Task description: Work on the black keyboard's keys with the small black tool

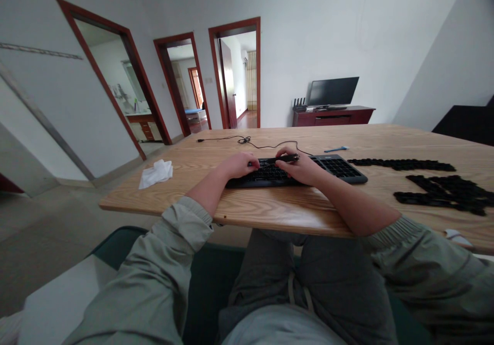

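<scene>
A black keyboard [257,181] lies along the near edge of the wooden table, below both hands. Its number-pad end shows to the right of my right forearm. My left hand [244,165] is over the keyboard's left part, with thumb and fingers drawn together; something small and dark shows at the fingertips, too small to name. Across the middle of the keyboard, my right hand [295,166] grips a slim black object [284,159], held nearly level. Its exact kind is unclear. Part of the key area is covered by my hands.
Rows of small black pieces, apparently keycaps [447,191], lie at the table's right. A blue-handled brush [336,149] rests behind the keyboard. The keyboard's cable [266,146] runs to a plug at the left. Crumpled white tissue [156,173] sits near the left edge of the table [127,196].
</scene>
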`<state>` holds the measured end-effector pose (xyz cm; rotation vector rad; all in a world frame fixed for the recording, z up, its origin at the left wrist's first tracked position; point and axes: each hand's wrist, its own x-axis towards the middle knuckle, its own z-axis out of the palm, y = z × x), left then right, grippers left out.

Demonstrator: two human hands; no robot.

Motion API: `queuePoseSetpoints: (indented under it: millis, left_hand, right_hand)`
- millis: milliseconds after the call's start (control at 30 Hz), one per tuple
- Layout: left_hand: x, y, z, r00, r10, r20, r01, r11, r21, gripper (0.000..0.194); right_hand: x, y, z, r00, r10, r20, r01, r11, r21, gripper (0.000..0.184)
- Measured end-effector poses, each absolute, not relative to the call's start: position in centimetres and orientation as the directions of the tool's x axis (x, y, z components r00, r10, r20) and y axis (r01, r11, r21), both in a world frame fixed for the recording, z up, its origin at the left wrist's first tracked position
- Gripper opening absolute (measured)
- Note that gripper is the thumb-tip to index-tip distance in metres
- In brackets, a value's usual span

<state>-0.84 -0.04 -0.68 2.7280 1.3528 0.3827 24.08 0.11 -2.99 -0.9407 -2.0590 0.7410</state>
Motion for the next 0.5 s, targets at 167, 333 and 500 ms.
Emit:
queuePoseSetpoints:
  millis: [167, 333, 500]
  left_hand:
    - [-0.5, -0.1, -0.6, 0.593, 0.787, 0.168, 0.773, -0.615, 0.155, 0.017]
    - [-0.2, -0.2, -0.5, 0.584, 0.797, 0.152, 0.788, -0.602, 0.127, 0.017]
    - [-0.1, -0.1, -0.4, 0.534, 0.825, 0.187, 0.826, -0.556, 0.090, 0.020]
  right_hand:
    - [24.0, 0.1, -2.8, -0.484, 0.727, 0.488, 0.359, 0.673, -0.646, 0.022]
    - [24.0, 0.1, -2.7, -0.459, 0.779, 0.428, 0.381, 0.607, -0.697, 0.026]
    - [23.0, 0.9, -2.6, -0.361, 0.816, 0.451, 0.483, 0.577, -0.658, 0.030]
